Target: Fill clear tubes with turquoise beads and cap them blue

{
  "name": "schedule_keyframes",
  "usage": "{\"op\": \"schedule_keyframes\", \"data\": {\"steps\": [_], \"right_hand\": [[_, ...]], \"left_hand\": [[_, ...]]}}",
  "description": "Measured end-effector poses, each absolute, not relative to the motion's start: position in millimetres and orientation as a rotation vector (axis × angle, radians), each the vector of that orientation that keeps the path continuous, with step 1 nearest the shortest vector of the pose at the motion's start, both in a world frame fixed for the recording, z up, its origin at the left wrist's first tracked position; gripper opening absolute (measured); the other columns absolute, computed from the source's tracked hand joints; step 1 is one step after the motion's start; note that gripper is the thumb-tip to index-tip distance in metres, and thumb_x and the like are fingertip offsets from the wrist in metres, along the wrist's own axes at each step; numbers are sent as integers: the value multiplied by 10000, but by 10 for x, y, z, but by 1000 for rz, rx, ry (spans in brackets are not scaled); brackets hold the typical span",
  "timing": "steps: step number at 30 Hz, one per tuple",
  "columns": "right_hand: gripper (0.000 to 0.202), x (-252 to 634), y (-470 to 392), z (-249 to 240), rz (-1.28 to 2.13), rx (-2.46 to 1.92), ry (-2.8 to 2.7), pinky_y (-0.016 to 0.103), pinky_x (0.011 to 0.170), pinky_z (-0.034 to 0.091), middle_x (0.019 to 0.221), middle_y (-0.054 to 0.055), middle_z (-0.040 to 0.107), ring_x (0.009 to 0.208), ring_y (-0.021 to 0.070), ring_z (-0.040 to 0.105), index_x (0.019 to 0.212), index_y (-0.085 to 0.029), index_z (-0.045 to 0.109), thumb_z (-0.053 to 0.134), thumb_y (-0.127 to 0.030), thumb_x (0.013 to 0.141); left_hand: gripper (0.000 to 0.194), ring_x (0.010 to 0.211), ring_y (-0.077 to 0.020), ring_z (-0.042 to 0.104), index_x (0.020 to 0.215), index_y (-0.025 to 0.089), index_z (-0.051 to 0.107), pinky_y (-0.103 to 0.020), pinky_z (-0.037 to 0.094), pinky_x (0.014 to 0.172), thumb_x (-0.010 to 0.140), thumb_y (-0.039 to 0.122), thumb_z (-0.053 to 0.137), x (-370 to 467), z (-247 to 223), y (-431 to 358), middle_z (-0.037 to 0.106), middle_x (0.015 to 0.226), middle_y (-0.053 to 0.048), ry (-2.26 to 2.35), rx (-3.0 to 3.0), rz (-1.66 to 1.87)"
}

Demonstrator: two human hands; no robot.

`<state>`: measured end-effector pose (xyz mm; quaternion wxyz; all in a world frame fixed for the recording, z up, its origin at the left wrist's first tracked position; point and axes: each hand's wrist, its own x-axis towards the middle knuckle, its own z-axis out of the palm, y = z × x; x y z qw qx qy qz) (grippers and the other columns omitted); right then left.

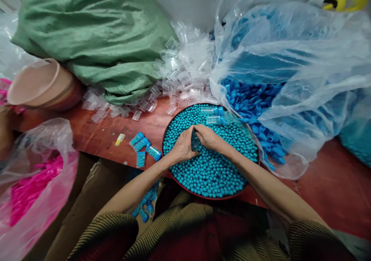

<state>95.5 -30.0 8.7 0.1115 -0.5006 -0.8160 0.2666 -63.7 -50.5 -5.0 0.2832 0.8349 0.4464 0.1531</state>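
**Two hands close around a clear container (195,140) above a round tray (193,193) of turquoise beads**

The red-rimmed tray sits at the near edge of a reddish-brown worktable (89,135), whose surface is scuffed. A pale grey wall (191,2) rises well behind the tray. Far to its left, a co-worker's hand (5,131) shows at the border, blurred.

Counted around the tray: one green sack (98,33), behind and to its left; one pinkish bowl (36,85), farther left; and four bead-filled bottles (140,159) just beside its left rim. At least two blue-capped tubes (216,120) lie on the beads (214,176), toward the far rim. Too many to count are the beads themselves, the empty clear tubes (185,75) heaped behind the tray, and the blue caps (252,98) spilling from one clear plastic bag (313,75) at its right. One open bag of pink pieces (37,187) stands well to its left.

The container is over the middle of the tray, between the hands and partly hidden by them. The left hand (184,145) curves round it, fingers together on its far side and thumb on the near side. The right hand's (210,138) fingertips meet the left ones at its far end; whether they pinch it, I cannot tell.
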Motion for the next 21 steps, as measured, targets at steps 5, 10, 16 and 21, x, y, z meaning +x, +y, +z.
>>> {"op": "schedule_keyframes", "data": {"steps": [5,10,16,21], "right_hand": [[313,1162,-341,319,299,-1802,-2435,269,692,407,1086,122,583,910,198,562,1142,-166,544,332,-143,911],[270,1365,-174,426,128,-2139,-2427,315,661,401,1048,184,569,887,262,570,1106,-112,554,427,-219,893],[349,1308,-93,352,193,-1948,-2581,335,741,387,1103,163,561,1000,294,522,1086,-134,538,609,-324,803],[228,1149,-128,300,183,-1726,-2673,308,708,345,984,132,597,917,246,536,1065,-139,562,435,-219,893]], "left_hand": [[997,1223,-375,401,1387,108,226,-531,377,986,577,374,743,-598,24,-448,411,1301,-195,1248,2258,197],[897,1237,-345,393,1365,145,264,-513,382,991,614,333,717,-611,57,-481,414,1306,-164,1198,2307,211],[831,1277,-363,348,1335,123,314,-551,317,1049,617,285,699,-586,43,-531,410,1324,-180,1101,2448,189],[856,1351,-411,226,1368,121,267,-619,263,1054,634,258,686,-583,20,-559,406,1319,-190,1005,2574,223]]}}
